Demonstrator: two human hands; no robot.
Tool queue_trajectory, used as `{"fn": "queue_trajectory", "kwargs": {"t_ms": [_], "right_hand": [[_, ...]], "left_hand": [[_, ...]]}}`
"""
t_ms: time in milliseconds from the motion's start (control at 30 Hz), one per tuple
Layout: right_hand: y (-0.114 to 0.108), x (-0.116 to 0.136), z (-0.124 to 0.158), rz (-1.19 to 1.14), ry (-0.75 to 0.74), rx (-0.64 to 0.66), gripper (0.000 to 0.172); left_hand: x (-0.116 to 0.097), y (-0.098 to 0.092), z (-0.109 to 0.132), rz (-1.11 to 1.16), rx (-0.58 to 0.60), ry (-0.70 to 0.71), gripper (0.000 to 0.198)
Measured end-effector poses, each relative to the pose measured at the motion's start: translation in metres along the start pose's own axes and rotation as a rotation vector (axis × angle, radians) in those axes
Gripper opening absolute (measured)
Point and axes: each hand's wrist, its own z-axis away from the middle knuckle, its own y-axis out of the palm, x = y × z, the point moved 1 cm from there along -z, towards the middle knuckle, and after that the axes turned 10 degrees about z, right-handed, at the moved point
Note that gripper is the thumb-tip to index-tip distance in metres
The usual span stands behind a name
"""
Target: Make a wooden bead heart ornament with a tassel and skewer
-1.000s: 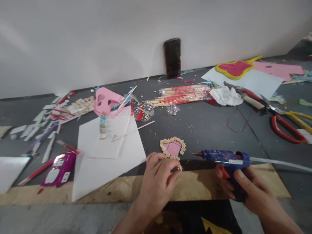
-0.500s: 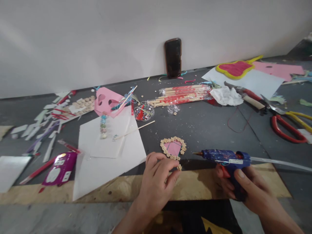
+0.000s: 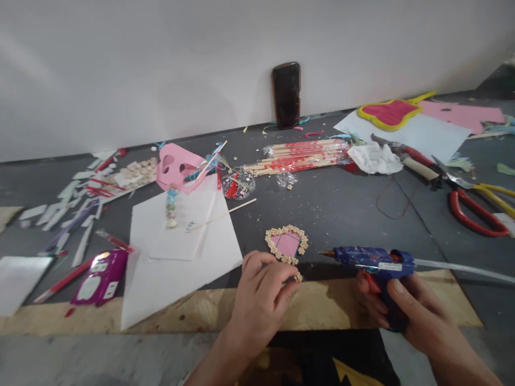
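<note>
My left hand point(image 3: 262, 297) pinches a small wooden bead point(image 3: 298, 277) between thumb and fingertips, just below a pink heart-shaped piece point(image 3: 286, 244) edged with the same beads. My right hand point(image 3: 398, 308) grips a blue hot glue gun point(image 3: 372, 261) by its handle, a finger on the red trigger. Its nozzle points left toward the bead, a short gap away. A clear glue stick point(image 3: 462, 269) sticks out of the gun's back to the right.
White paper sheets point(image 3: 181, 252) lie to the left, with a purple packet point(image 3: 100, 277) and paper scraps beyond. A pack of wooden sticks point(image 3: 301, 155), a phone point(image 3: 286, 95) against the wall, and red-handled scissors point(image 3: 475, 214) sit further back and right.
Almost nothing moved; my left fingers shifted slightly around the bead and the view drifted a touch.
</note>
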Motion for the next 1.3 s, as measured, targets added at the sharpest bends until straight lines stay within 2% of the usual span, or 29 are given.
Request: {"fn": "queue_trajectory", "kwargs": {"t_ms": [133, 300, 500, 767, 1067, 1300], "right_hand": [[0.002, -0.003, 0.006, 0.085, -0.05, -0.014, 0.023], [0.007, -0.011, 0.019, 0.259, -0.118, -0.003, 0.034], [0.01, -0.013, 0.023, 0.25, -0.139, 0.003, 0.035], [0.014, -0.013, 0.02, 0.301, -0.182, 0.055, 0.026], [0.016, -0.013, 0.021, 0.357, -0.213, -0.015, 0.025], [0.014, -0.013, 0.02, 0.365, -0.216, 0.013, 0.027]], "left_hand": [[0.0, -0.001, 0.0, 0.025, 0.001, -0.027, 0.009], [0.0, -0.002, 0.003, 0.131, -0.017, -0.102, 0.013], [0.002, -0.002, 0.004, 0.226, -0.032, -0.193, 0.012], [0.003, 0.0, 0.005, 0.262, -0.063, -0.151, 0.009], [0.001, 0.0, 0.004, 0.28, -0.068, -0.149, 0.011], [0.002, 0.0, 0.005, 0.27, -0.069, -0.152, 0.01]]}}
